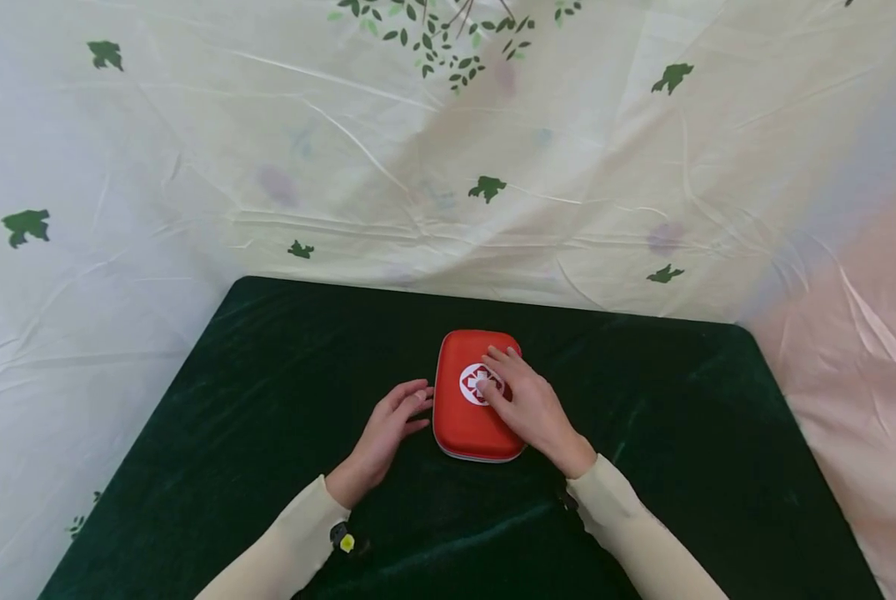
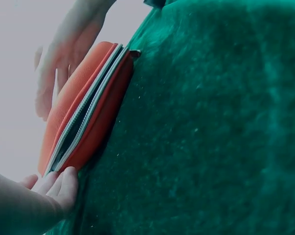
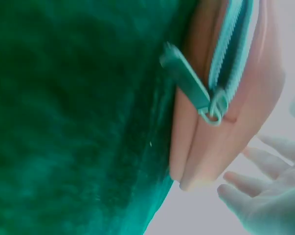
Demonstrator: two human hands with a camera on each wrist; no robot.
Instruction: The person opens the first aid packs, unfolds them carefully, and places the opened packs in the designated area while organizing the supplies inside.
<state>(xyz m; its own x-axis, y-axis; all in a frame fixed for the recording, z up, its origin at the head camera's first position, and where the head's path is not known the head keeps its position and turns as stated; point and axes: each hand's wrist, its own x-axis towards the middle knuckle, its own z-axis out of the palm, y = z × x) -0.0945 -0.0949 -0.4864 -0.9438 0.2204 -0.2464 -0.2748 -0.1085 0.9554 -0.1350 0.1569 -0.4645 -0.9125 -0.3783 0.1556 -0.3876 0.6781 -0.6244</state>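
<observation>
A red zippered case (image 1: 466, 433) with a white round emblem bearing a cross lies on the dark green cloth. My left hand (image 1: 382, 429) is at its left side, the fingertips right at the edge and the fingers loosely extended. Over the right part of the lid is my right hand (image 1: 533, 404), fingers spread and relaxed, partly covering the emblem. In the left wrist view the zipper (image 2: 86, 110) is parted, with a dark gap between its two rows of teeth. A zipper pull (image 3: 186, 78) hangs at one end of the opening in the right wrist view.
The green velvet cloth (image 1: 282, 358) covers the table, whose far edge meets a pale curtain (image 1: 387, 208) printed with green leaves. Similar fabric hangs along the left and right sides.
</observation>
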